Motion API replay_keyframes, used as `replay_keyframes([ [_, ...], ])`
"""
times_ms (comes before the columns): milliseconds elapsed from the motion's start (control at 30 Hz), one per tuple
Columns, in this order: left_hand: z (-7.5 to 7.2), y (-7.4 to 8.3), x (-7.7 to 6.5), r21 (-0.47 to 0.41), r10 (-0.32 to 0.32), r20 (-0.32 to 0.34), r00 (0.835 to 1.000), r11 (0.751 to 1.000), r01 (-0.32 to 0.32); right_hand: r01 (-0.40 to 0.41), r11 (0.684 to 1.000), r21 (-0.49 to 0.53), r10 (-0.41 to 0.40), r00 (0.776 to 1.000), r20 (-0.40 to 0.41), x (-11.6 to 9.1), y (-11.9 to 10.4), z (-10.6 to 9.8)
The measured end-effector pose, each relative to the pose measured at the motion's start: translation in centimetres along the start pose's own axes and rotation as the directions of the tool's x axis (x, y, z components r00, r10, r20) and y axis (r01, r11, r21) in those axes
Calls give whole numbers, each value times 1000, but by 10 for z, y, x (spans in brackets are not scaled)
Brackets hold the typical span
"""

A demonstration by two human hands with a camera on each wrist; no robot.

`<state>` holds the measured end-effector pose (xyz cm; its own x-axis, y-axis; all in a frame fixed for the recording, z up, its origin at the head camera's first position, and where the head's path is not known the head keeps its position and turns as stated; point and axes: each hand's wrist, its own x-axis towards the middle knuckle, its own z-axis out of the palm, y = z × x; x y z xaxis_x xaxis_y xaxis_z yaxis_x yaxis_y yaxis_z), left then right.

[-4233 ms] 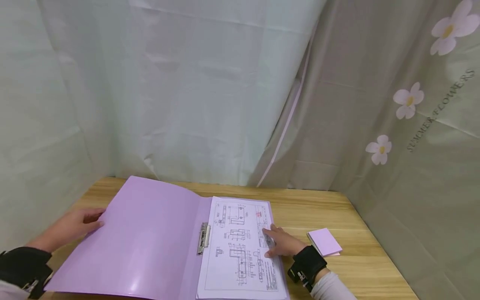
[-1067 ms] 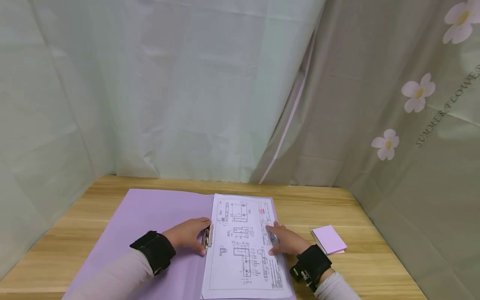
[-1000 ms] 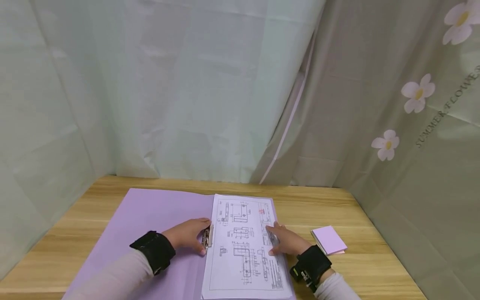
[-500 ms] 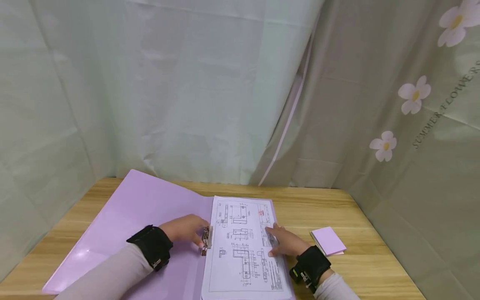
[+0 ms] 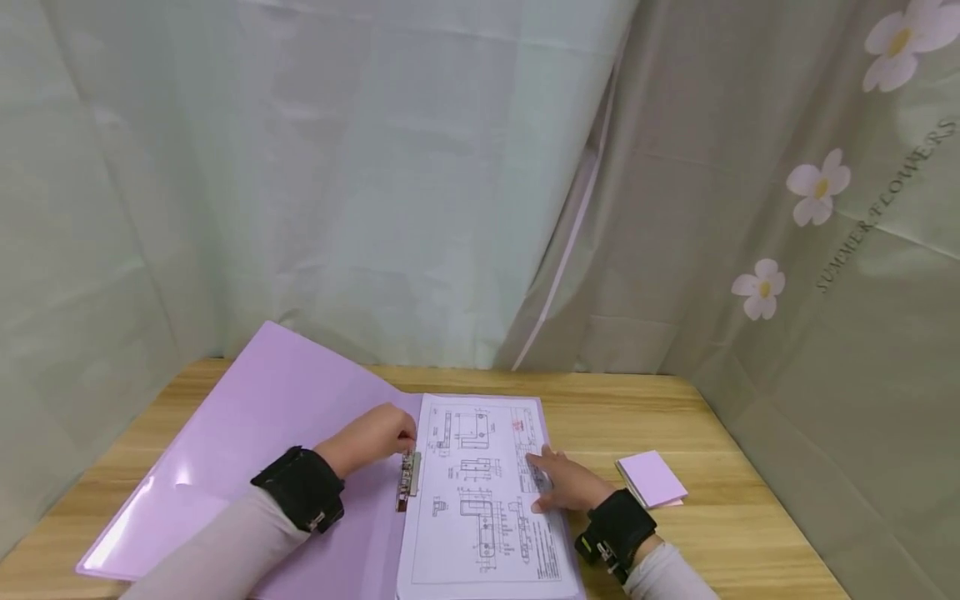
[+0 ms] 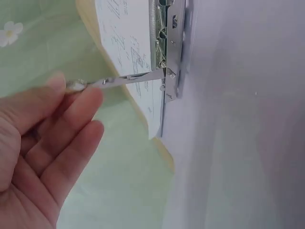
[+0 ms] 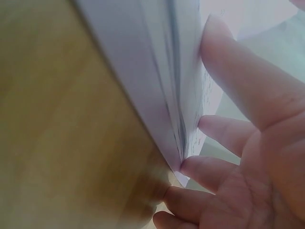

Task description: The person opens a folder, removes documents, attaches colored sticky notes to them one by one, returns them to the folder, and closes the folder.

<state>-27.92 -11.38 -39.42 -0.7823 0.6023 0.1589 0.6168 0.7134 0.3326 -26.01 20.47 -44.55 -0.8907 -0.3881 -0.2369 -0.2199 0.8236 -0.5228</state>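
Observation:
A lilac folder [image 5: 300, 383] lies open, its left cover tilted up off the table at the far corner. Printed technical drawings [image 5: 450, 533] sit in a stack on its right side, beside a metal lever clip [image 5: 408, 479] at the spine. My left hand [image 5: 371, 437] pinches the end of the clip's metal lever [image 6: 121, 80] between thumb and index finger; in the left wrist view the lever stands raised from the clip base [image 6: 175, 52]. With fingers extended, my right hand [image 5: 567, 483] rests on the right edge of the paper stack.
A small lilac notepad [image 5: 652, 479] lies right of the folder, beyond the right hand. The wooden table [image 5: 720, 500] is bounded behind and at the sides by a pale curtain [image 5: 390, 208] with flowers printed on the right.
The left hand has gone from the folder's left cover to the clip and raised its lever. The left cover lay flatter about a second ago and now tilts up. The right hand stays on the papers.

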Motion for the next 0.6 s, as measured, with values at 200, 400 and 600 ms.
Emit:
replay_keyframes([
  [200, 8, 0, 9, 2, -147, -121, 982, 989, 148, 0, 1000, -4, 0, 1000, 2, -1, -1, -1],
  [400, 19, -2, 18, -5, -273, -190, 943, 961, 277, 9, 1000, -1, -9, 1000, 11, -2, -2, -2],
  [600, 27, -5, 19, 54, -239, -165, 957, 967, 251, -5, 1000, -11, 5, 1000, 12, -1, -3, -3],
])
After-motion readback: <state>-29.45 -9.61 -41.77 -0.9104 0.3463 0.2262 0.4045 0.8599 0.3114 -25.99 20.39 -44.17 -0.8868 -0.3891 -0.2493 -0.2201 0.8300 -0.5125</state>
